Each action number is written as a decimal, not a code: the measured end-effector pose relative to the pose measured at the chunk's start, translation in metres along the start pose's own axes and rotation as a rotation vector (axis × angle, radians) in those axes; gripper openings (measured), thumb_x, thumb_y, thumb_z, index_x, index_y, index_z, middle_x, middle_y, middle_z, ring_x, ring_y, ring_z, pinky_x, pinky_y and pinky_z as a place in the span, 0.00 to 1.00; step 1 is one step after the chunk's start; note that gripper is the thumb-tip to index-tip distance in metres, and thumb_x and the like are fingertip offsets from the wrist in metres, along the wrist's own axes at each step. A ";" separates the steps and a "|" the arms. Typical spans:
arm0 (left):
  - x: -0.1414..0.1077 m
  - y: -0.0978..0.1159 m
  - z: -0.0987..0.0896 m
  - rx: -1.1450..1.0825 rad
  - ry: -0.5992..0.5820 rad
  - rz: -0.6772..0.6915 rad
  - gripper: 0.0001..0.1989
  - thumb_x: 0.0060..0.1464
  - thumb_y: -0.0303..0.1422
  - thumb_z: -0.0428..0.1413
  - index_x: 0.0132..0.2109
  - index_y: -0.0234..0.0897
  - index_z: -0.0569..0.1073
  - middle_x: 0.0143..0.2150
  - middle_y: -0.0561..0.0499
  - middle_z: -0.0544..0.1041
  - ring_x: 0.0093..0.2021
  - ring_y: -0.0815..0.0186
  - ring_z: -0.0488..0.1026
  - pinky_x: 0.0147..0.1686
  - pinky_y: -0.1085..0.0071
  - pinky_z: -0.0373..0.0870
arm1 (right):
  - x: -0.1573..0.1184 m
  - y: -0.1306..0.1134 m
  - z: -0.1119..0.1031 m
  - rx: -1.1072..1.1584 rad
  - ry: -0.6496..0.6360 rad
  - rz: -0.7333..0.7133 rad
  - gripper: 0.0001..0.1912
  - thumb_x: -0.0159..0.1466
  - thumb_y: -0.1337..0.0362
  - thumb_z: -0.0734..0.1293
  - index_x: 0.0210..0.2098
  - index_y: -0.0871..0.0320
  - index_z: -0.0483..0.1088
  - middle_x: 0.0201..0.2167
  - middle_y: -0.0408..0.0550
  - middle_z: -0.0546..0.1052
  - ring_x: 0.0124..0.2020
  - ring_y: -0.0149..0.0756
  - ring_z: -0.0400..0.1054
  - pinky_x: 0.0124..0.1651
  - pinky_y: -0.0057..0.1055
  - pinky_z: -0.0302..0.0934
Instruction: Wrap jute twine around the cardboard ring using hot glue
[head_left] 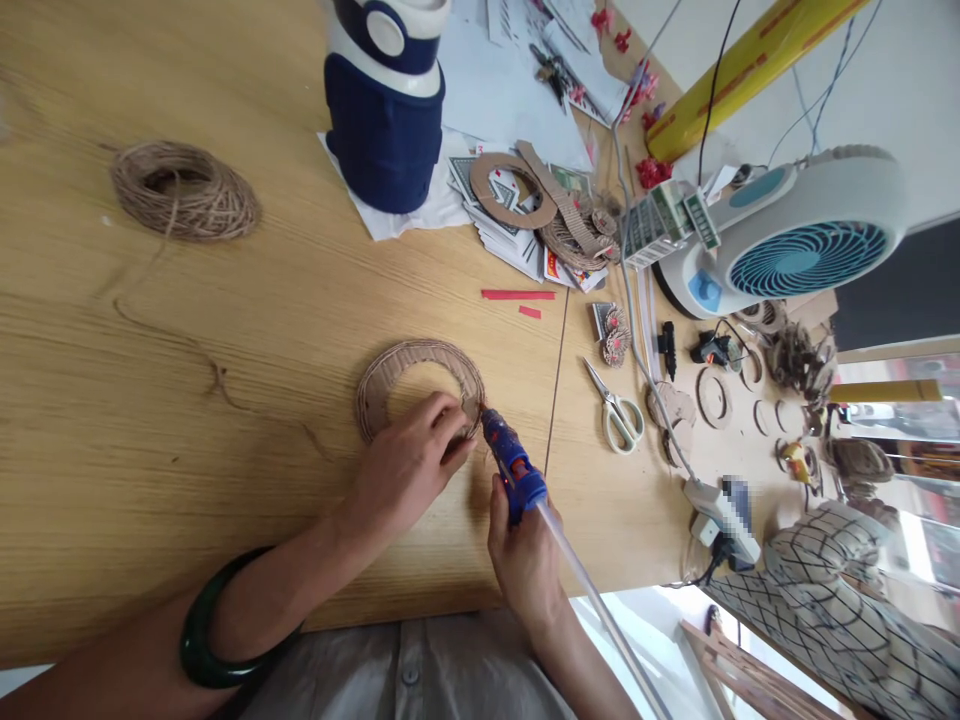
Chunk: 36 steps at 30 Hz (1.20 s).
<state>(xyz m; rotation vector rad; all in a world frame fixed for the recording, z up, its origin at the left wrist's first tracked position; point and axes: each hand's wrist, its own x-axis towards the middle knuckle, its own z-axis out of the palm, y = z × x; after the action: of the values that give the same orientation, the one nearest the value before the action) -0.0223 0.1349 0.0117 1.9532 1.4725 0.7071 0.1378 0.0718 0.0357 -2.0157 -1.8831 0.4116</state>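
Note:
A corrugated cardboard ring (381, 388) with twine around its outer edge lies flat on the table before me. My left hand (412, 455) rests over its near side, fingers closed on the ring's right part; the fingertips are partly hidden. In my right hand (529, 555) is a blue glue gun (504, 455), gripped by its handle. Its nozzle touches or nearly touches the ring's right edge. A long clear glue stick (592, 590) sticks out of the gun's back. Farther left sits a coil of brown twine (187, 195), from which a loose strand trails toward the ring.
A blue and white jug (386, 120) stands at the back, beside playing cards and a second cardboard ring (487, 185). To the right are scissors (619, 415), a white fan (795, 240), a grey cable and a power strip (724, 520). Red strips (517, 295) lie mid-table.

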 end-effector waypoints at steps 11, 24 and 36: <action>0.000 0.002 -0.001 0.020 -0.042 -0.031 0.04 0.64 0.33 0.55 0.44 0.38 0.70 0.46 0.51 0.74 0.41 0.65 0.76 0.37 0.69 0.70 | -0.002 -0.005 0.001 -0.128 0.089 -0.093 0.18 0.73 0.56 0.56 0.34 0.58 0.69 0.22 0.48 0.74 0.20 0.40 0.72 0.21 0.30 0.58; 0.000 0.005 -0.002 0.034 -0.018 -0.023 0.02 0.64 0.31 0.55 0.43 0.38 0.71 0.45 0.51 0.75 0.41 0.65 0.76 0.36 0.69 0.69 | -0.010 -0.002 0.003 -0.092 0.084 -0.077 0.14 0.73 0.57 0.58 0.38 0.58 0.70 0.25 0.47 0.76 0.21 0.39 0.73 0.21 0.30 0.61; -0.002 0.003 0.001 0.065 0.001 -0.007 0.04 0.65 0.33 0.54 0.44 0.38 0.70 0.46 0.51 0.75 0.41 0.65 0.76 0.36 0.69 0.70 | -0.009 0.006 0.006 0.019 0.060 0.078 0.23 0.71 0.49 0.57 0.40 0.62 0.73 0.30 0.56 0.81 0.27 0.44 0.76 0.29 0.35 0.69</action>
<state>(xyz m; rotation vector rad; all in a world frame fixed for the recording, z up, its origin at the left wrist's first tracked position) -0.0199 0.1325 0.0135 1.9955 1.5199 0.6648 0.1402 0.0627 0.0270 -2.0701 -1.7632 0.3834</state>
